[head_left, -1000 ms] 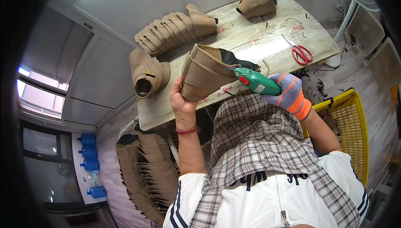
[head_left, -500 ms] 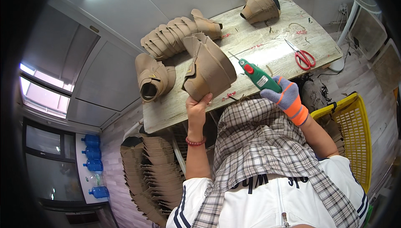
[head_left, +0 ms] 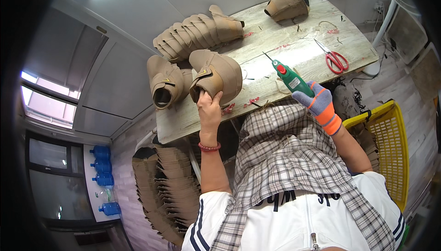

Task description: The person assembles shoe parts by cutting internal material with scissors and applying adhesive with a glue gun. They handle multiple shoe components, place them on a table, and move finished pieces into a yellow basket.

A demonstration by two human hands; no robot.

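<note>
My bare left hand (head_left: 210, 111) grips a nested bunch of tan shoe uppers (head_left: 220, 69) by the lower edge. Its thumb presses on the outside and its fingers reach into the dark opening. This bunch is at the table's near left, close beside another tan bunch (head_left: 166, 83) with a dark round opening. In a grey and orange glove, my right hand (head_left: 319, 106) is closed around a green hand tool (head_left: 294, 80) with a red button and a thin metal tip. The tool points up and left above the table, apart from the uppers.
A long row of uppers (head_left: 197, 35) lies along the wooden table's (head_left: 271, 42) back left. Another bunch (head_left: 287, 3) stands at the far end. Red-handled scissors (head_left: 336, 62) lie at right. A yellow basket (head_left: 396, 150) and stacked uppers (head_left: 172, 182) flank me below the table.
My left hand has brought the held uppers left, toward the neighbouring bunch, and turned them. My right hand has shifted slightly right with the green tool.
</note>
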